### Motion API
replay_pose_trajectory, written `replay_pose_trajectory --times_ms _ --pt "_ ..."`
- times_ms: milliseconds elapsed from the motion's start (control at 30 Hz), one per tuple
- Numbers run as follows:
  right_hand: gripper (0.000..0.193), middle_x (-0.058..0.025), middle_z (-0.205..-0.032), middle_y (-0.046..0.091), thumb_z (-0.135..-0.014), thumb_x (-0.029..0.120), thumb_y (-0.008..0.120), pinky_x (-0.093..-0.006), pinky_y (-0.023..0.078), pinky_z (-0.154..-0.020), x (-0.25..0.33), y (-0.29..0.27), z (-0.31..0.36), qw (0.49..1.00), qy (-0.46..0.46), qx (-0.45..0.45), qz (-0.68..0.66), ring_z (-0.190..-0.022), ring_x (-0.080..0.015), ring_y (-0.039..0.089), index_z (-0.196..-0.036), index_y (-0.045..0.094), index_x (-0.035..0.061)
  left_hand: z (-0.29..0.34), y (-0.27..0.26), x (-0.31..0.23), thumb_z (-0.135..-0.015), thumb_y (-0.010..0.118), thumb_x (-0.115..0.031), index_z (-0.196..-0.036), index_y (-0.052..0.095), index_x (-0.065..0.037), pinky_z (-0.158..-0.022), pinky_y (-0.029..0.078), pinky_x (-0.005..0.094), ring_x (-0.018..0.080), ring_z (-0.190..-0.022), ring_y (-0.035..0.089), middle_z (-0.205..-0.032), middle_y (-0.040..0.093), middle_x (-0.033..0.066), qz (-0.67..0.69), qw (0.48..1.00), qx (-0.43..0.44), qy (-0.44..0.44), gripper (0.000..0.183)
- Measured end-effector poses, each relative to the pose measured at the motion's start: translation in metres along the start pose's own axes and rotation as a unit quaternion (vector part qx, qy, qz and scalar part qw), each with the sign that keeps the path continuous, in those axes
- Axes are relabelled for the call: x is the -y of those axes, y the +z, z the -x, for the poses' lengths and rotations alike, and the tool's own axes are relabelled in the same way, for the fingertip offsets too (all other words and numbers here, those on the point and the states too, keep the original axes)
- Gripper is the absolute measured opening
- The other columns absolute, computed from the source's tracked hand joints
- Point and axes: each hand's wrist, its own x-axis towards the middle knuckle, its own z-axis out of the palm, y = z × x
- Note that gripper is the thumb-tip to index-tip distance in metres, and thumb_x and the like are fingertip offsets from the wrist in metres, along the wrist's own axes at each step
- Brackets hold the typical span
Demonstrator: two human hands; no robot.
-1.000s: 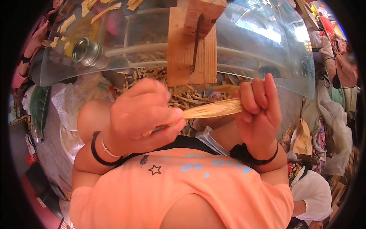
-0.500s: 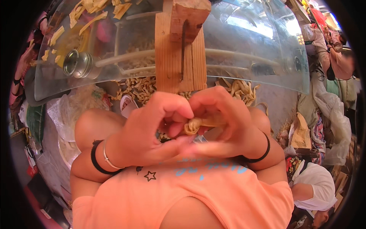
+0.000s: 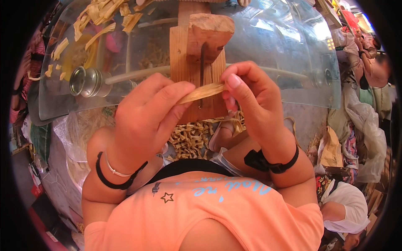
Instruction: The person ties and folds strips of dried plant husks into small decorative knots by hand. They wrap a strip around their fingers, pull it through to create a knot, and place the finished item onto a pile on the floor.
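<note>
A flat, pale-yellow dried plant strip [image 3: 203, 93] is stretched between my two hands, rising slightly to the right. Its left end is pinched between the thumb and fingers of my left hand [image 3: 144, 111]. My right hand [image 3: 257, 100] grips the other end, thumb on the near side. Just behind the strip stands a wooden plank [image 3: 179, 54] bearing a reddish wood block [image 3: 209, 27]. A thin dark metal rod [image 3: 202, 71] runs down from that block, and the strip crosses in front of it.
The plank lies over a glass tabletop [image 3: 276, 54]. Loose dried strips [image 3: 100, 14] lie at its far left, near a round metal fitting [image 3: 83, 77]. Many short pieces [image 3: 190, 140] cover the floor between my legs. Plastic bags [image 3: 368, 125] and a seated person [image 3: 343, 205] are on the right.
Both hands have moved forward from near my chest to the plank. The strip, bunched in a knot-like loop before, is now drawn out flat between them.
</note>
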Motion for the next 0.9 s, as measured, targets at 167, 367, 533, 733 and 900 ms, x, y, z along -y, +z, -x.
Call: replay_pose_trajectory --times_ms 167,367,533,733,900 --pt "0.013 0.0044 -0.078 0.057 -0.096 0.015 0.063 -0.0170 0.040 -0.059 -0.008 0.000 -0.006 0.996 -0.070 -0.026 0.052 -0.067 -0.0017 0.048 -0.099 0.059 0.0030 -0.004 0.001 0.001 -0.083 0.073 -0.006 -0.095 0.065 -0.003 -0.056 0.043 0.0283 0.0177 -0.061 0.054 -0.075 0.058 0.0083 0.111 0.989 -0.011 -0.097 0.014" --pt "0.011 -0.0033 -0.076 0.060 -0.088 0.007 0.068 -0.0209 0.041 -0.052 -0.019 0.001 -0.010 0.950 -0.179 -0.047 0.253 -0.060 -0.0070 0.052 -0.095 0.060 0.0028 -0.009 0.008 -0.002 -0.088 0.068 -0.008 -0.091 0.061 -0.001 -0.056 0.042 0.0267 0.0153 -0.060 0.052 -0.073 0.058 0.0084 0.107 0.980 -0.006 -0.169 0.010" --pt "0.013 -0.0090 -0.076 0.061 -0.083 0.007 0.070 -0.0276 0.043 -0.054 -0.026 -0.001 -0.005 0.929 -0.194 -0.072 0.307 -0.059 -0.0188 0.056 -0.092 0.062 0.0031 -0.003 0.008 0.007 -0.091 0.065 -0.009 -0.093 0.060 -0.001 -0.059 0.043 0.0251 0.0132 -0.062 0.052 -0.074 0.058 0.0066 0.065 0.981 -0.015 -0.182 0.010" --pt "0.018 -0.0093 -0.088 0.063 -0.079 0.015 0.076 -0.0351 0.044 -0.064 0.013 -0.008 0.022 0.851 -0.330 0.114 0.391 -0.074 -0.0243 0.057 -0.094 0.070 0.0054 0.018 -0.010 -0.018 -0.097 0.059 -0.011 -0.103 0.058 -0.001 -0.071 0.046 0.0235 0.0086 -0.082 0.055 -0.090 0.060 0.0016 0.355 0.902 -0.070 -0.235 0.012" --pt "0.029 -0.0125 -0.093 0.062 -0.075 0.008 0.078 -0.0333 0.051 -0.069 -0.007 0.030 0.034 0.883 -0.360 0.087 0.290 -0.083 -0.0271 0.062 -0.102 0.068 0.0016 0.032 0.013 -0.037 -0.099 0.056 -0.016 -0.119 0.050 -0.001 -0.088 0.047 0.0284 0.0173 -0.107 0.055 -0.121 0.050 0.0132 0.387 0.921 -0.029 -0.038 0.026"
